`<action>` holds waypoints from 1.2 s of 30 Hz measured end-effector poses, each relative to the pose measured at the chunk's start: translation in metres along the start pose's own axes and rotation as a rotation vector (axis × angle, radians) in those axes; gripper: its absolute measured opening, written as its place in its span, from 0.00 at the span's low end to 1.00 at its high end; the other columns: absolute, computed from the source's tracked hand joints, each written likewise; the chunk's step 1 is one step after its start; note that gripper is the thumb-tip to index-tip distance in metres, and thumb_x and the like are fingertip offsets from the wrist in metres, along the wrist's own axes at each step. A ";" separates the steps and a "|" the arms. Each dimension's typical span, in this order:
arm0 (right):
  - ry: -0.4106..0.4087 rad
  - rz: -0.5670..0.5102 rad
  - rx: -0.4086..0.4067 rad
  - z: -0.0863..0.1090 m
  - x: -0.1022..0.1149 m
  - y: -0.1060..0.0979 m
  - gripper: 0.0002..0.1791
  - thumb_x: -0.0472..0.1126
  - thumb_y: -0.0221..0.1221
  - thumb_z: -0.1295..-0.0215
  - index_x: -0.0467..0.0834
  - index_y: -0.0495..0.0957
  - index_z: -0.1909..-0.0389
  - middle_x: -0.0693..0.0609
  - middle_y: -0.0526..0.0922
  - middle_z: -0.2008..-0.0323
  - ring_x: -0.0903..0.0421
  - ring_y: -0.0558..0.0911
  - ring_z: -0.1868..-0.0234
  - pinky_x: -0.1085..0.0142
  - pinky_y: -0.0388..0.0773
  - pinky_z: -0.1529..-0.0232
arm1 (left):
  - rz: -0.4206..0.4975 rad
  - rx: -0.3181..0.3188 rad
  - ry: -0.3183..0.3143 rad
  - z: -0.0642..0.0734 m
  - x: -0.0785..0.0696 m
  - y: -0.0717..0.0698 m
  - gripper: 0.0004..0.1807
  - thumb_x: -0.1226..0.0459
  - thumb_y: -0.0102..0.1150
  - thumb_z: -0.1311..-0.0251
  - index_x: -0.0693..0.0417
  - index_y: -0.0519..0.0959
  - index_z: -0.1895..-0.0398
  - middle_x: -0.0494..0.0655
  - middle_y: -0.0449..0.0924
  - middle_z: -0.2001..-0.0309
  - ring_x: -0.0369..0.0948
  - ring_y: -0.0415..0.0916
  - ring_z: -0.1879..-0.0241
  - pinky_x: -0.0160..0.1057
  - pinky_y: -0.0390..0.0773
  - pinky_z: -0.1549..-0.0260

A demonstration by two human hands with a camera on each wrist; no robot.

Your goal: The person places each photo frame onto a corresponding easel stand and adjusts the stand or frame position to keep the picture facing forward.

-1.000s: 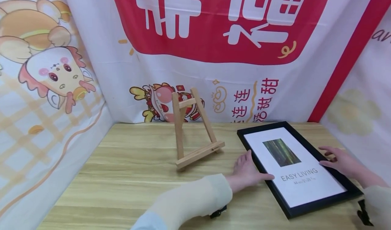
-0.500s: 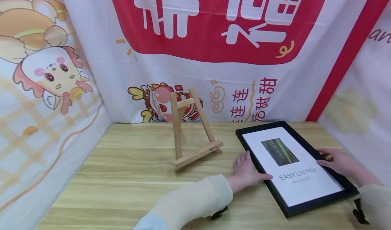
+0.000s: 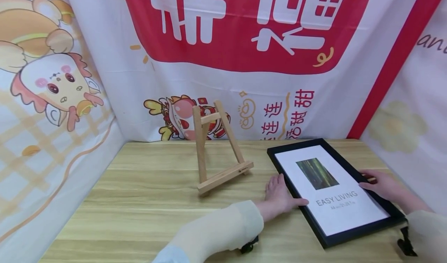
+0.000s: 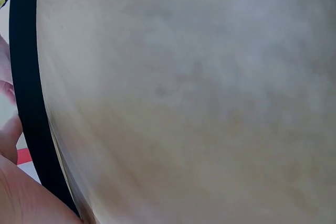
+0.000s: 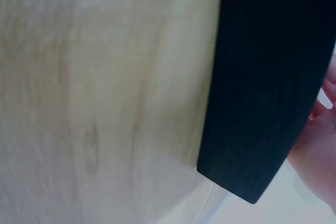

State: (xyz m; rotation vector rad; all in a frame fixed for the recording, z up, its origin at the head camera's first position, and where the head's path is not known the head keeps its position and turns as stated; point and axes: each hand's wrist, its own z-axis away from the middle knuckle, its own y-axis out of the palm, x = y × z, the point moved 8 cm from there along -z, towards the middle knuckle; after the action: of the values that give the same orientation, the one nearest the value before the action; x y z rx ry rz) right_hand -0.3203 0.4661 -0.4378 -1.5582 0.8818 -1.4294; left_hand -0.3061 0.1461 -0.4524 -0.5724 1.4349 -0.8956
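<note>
One left hand [image 3: 279, 198], one right hand [image 3: 381, 186], two sleeves [image 3: 223, 223] — one framed print [image 3: 333, 215], one easel [image 3: 225, 177], one table [image 3: 139, 201], three printed walls [image 3: 237, 57]

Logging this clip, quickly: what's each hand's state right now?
Left hand: open, touching the picture frame.
Right hand: holding the picture frame by its opposite side.

Passage from the left is afforded across the tabletop [image 3: 139, 201] as far as the wooden easel [image 3: 226, 177]. Between easel and picture frame [image 3: 345, 182], a gap is left, its near approach obstructed by the left hand [image 3: 279, 197] and left sleeve [image 3: 218, 228]. The frame's right edge is partly blocked by the right hand [image 3: 380, 185]; the rear is bounded by a cloth backdrop [image 3: 195, 73].
</note>
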 end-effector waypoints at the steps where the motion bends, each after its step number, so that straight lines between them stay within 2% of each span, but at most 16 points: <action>1: 0.004 -0.005 -0.002 0.000 0.000 0.000 0.30 0.38 0.64 0.38 0.21 0.66 0.43 0.22 0.72 0.53 0.29 0.76 0.57 0.38 0.75 0.58 | 0.008 0.000 0.001 0.000 0.000 0.001 0.61 0.36 0.73 0.62 0.54 0.57 0.26 0.51 0.59 0.29 0.46 0.53 0.29 0.44 0.55 0.31; 6: 0.039 -0.028 -0.004 0.000 0.003 0.000 0.31 0.38 0.63 0.38 0.21 0.65 0.42 0.21 0.71 0.51 0.26 0.74 0.53 0.37 0.74 0.55 | 0.054 0.011 -0.003 -0.001 0.002 0.003 0.61 0.39 0.74 0.60 0.54 0.56 0.25 0.51 0.57 0.28 0.46 0.51 0.28 0.44 0.53 0.31; 13: 0.057 -0.068 -0.004 0.003 0.010 -0.001 0.33 0.39 0.62 0.36 0.20 0.63 0.39 0.19 0.66 0.44 0.24 0.69 0.48 0.34 0.70 0.51 | 0.137 0.035 -0.007 0.000 0.004 -0.003 0.61 0.41 0.75 0.59 0.53 0.55 0.24 0.50 0.55 0.27 0.46 0.50 0.28 0.44 0.54 0.31; 20: 0.090 -0.121 -0.010 0.005 0.006 0.002 0.33 0.39 0.60 0.33 0.20 0.60 0.38 0.18 0.62 0.42 0.23 0.67 0.46 0.35 0.70 0.50 | 0.198 0.052 -0.018 -0.002 0.007 -0.002 0.61 0.45 0.76 0.59 0.51 0.53 0.23 0.51 0.54 0.26 0.47 0.49 0.28 0.44 0.53 0.31; 24: 0.090 -0.135 -0.047 0.004 0.006 -0.001 0.32 0.38 0.59 0.32 0.20 0.60 0.38 0.17 0.60 0.41 0.21 0.64 0.44 0.33 0.68 0.49 | 0.271 0.035 -0.029 -0.004 0.008 -0.006 0.60 0.48 0.78 0.59 0.49 0.53 0.23 0.51 0.57 0.27 0.48 0.52 0.29 0.45 0.56 0.32; 26: 0.081 -0.139 -0.074 0.004 0.008 -0.004 0.32 0.38 0.59 0.33 0.19 0.60 0.38 0.17 0.60 0.41 0.21 0.64 0.43 0.35 0.69 0.50 | 0.318 0.018 -0.025 -0.005 0.007 -0.010 0.60 0.51 0.79 0.60 0.49 0.54 0.24 0.52 0.62 0.30 0.48 0.57 0.31 0.45 0.60 0.34; 28: 0.071 -0.149 -0.101 0.005 0.010 -0.006 0.32 0.38 0.59 0.33 0.19 0.62 0.39 0.17 0.61 0.41 0.22 0.66 0.45 0.44 0.76 0.52 | 0.369 0.015 -0.028 -0.005 0.007 -0.012 0.60 0.54 0.80 0.60 0.49 0.54 0.23 0.51 0.68 0.33 0.47 0.62 0.34 0.43 0.64 0.36; 29: 0.067 -0.158 -0.115 0.006 0.011 -0.007 0.31 0.38 0.59 0.33 0.19 0.62 0.39 0.17 0.62 0.42 0.23 0.68 0.45 0.52 0.78 0.54 | 0.402 0.017 -0.030 -0.005 0.007 -0.013 0.60 0.55 0.80 0.60 0.48 0.53 0.23 0.51 0.70 0.35 0.47 0.65 0.35 0.42 0.65 0.37; 32: 0.039 -0.198 -0.154 0.006 0.016 -0.013 0.31 0.38 0.60 0.32 0.19 0.63 0.39 0.18 0.63 0.42 0.27 0.72 0.49 0.74 0.74 0.64 | 0.526 0.024 -0.033 -0.005 0.008 -0.014 0.61 0.62 0.80 0.60 0.47 0.52 0.23 0.53 0.74 0.40 0.48 0.70 0.39 0.42 0.69 0.40; 33: 0.033 -0.210 -0.171 0.006 0.018 -0.016 0.31 0.38 0.60 0.33 0.19 0.63 0.40 0.18 0.64 0.43 0.33 0.76 0.51 0.79 0.71 0.67 | 0.562 0.027 -0.034 -0.005 0.008 -0.015 0.61 0.65 0.80 0.60 0.46 0.51 0.23 0.54 0.75 0.40 0.48 0.71 0.40 0.43 0.70 0.40; 35: 0.023 -0.230 -0.191 0.006 0.021 -0.021 0.31 0.39 0.60 0.33 0.20 0.64 0.39 0.19 0.64 0.43 0.38 0.78 0.52 0.84 0.68 0.68 | 0.619 0.027 -0.041 -0.005 0.009 -0.017 0.61 0.67 0.79 0.60 0.45 0.51 0.23 0.54 0.76 0.43 0.49 0.72 0.42 0.44 0.71 0.42; 36: 0.018 -0.241 -0.201 0.005 0.023 -0.024 0.31 0.39 0.61 0.33 0.21 0.64 0.39 0.19 0.64 0.42 0.46 0.79 0.55 0.84 0.69 0.68 | 0.642 0.026 -0.040 -0.005 0.009 -0.019 0.61 0.69 0.79 0.60 0.44 0.51 0.23 0.54 0.76 0.44 0.49 0.73 0.44 0.44 0.73 0.43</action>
State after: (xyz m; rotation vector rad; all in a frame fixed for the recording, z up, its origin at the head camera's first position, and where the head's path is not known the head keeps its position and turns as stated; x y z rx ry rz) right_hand -0.3132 0.4557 -0.4064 -1.8565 0.8937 -1.5634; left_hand -0.3147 0.1289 -0.4434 -0.0857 1.4402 -0.3862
